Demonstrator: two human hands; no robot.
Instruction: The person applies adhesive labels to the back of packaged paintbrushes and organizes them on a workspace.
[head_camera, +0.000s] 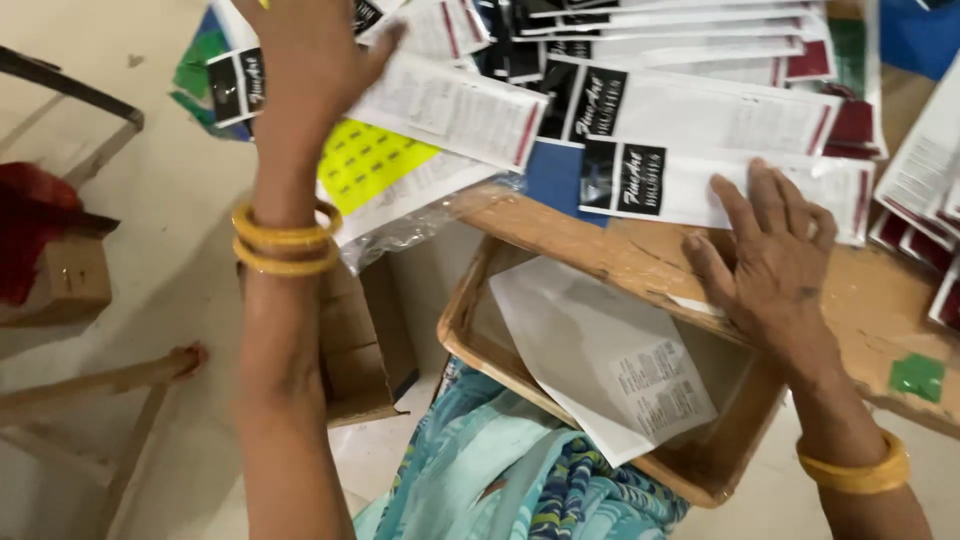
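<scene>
My left hand (305, 60) reaches up over a spread of long white packets with black and red ends, fingers resting on one packet (450, 105). A sheet of yellow stickers (370, 160) lies just under that wrist. My right hand (770, 255) lies flat, fingers apart, on the wooden tabletop (880, 300), fingertips touching another white packet (700, 185). Both wrists wear yellow bangles. Neither hand grips anything.
An open wooden drawer (470, 350) below the table edge holds white printed sheets (600, 360). A cardboard box (365, 345) stands beside it on the pale floor. A green sticker (917, 377) lies on the table. More packets (925, 170) are stacked at right. Red cloth (30, 230) lies far left.
</scene>
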